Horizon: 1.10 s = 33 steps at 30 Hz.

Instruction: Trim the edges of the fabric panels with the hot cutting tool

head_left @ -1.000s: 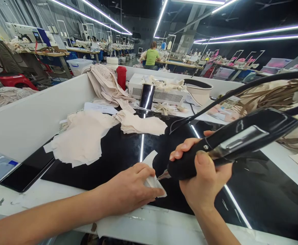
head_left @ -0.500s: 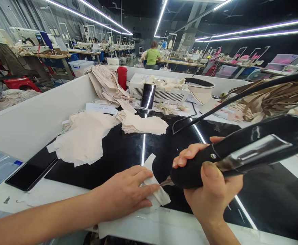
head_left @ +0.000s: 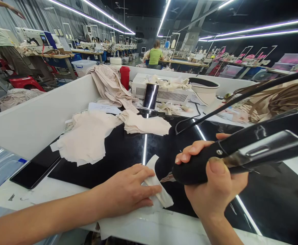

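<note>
dim factory hall, long ceiling light strips (head_left: 100, 23), rows of sewing tables (head_left: 62, 54), white partition wall (head_left: 36, 115)

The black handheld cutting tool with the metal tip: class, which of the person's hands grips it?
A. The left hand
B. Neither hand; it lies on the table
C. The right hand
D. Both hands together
C. The right hand wraps the black handheld cutting tool, while the left hand lies flat on the small white fabric piece.
</note>
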Available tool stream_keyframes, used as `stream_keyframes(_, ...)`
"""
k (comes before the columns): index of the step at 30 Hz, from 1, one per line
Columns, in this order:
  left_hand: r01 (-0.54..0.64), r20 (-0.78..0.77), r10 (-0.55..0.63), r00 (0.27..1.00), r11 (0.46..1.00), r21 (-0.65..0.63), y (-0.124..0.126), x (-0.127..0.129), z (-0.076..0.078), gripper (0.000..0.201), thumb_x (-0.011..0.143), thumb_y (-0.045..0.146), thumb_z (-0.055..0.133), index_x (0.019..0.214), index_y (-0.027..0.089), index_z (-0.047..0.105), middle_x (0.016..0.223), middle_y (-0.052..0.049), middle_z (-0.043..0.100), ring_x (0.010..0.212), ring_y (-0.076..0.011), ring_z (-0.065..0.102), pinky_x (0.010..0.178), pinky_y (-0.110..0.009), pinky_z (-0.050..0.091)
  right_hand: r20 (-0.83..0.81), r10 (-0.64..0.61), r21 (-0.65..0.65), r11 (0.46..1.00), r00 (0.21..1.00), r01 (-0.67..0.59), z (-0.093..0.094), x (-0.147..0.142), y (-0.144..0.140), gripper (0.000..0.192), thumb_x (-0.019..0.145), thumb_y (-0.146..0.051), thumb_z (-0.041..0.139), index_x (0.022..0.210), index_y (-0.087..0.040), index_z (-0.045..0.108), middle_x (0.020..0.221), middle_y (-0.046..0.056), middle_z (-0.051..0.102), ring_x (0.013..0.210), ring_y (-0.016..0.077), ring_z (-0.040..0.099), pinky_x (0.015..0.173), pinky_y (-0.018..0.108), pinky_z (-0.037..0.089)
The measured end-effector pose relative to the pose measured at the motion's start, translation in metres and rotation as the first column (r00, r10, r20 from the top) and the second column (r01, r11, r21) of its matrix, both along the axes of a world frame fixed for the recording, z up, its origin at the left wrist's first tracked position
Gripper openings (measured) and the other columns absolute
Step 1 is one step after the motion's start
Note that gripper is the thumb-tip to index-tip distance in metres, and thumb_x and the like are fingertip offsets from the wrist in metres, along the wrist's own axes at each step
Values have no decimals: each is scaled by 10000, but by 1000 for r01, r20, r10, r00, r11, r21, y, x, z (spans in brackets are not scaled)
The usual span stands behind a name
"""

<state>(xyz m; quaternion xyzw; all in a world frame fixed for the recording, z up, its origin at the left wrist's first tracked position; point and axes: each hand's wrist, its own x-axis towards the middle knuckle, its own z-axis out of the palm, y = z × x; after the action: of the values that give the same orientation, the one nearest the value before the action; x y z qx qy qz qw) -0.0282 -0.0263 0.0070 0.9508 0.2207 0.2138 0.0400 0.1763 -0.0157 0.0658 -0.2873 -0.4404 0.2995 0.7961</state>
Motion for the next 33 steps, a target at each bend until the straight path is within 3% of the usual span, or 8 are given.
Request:
stream_keyframes(11,-11,31,11,999,1000,3,-1,2,0,355,1106,425,777,1411,243,777,1414,-183,685,1305,-338,681,1177,-476,609,-21,-2,-24,1000,1000,1,3,-4,4,402,862,-323,934,1169,-268,681,765,-59,744,541,153,686,512,292,616)
stream_keyframes(19,-18,20,19,1000,999,-30,2,2,-1,358,1136,455,727,1432,262,784,1478,-181,671,1349,-345,679,1211,-486,586,30,-29,-9,1000,999,30,-1,-9,14,460,869,-426,929,1207,-289,650,802,-61,719,540,158,667,515,317,605)
stream_keyframes(28,-101,-53,104,993,994,50,-37,14,8,617,1046,605,830,1502,216,681,1444,-182,739,1416,-309,672,1212,-429,582,18,16,-15,1000,1000,-16,2,-3,-2,464,852,-381,968,1197,-258,683,785,-51,752,555,157,678,521,302,619)
stream_keyframes(30,-115,-45,117,992,992,41,-36,14,10,547,1080,569,802,1437,168,696,1430,-173,750,1340,-293,710,1182,-396,596,11,24,-4,1000,1000,-24,2,-1,-5,490,834,-400,987,1192,-251,688,778,-49,758,548,157,677,508,296,615)
stream_keyframes(33,-57,-3,57,998,998,21,-18,11,11,287,1145,401,735,1211,122,732,1275,-129,789,1208,-266,744,1190,-379,586,8,27,-8,1000,1000,-27,1,0,-7,510,821,-422,1000,1188,-256,688,770,-53,758,545,160,678,503,299,616)
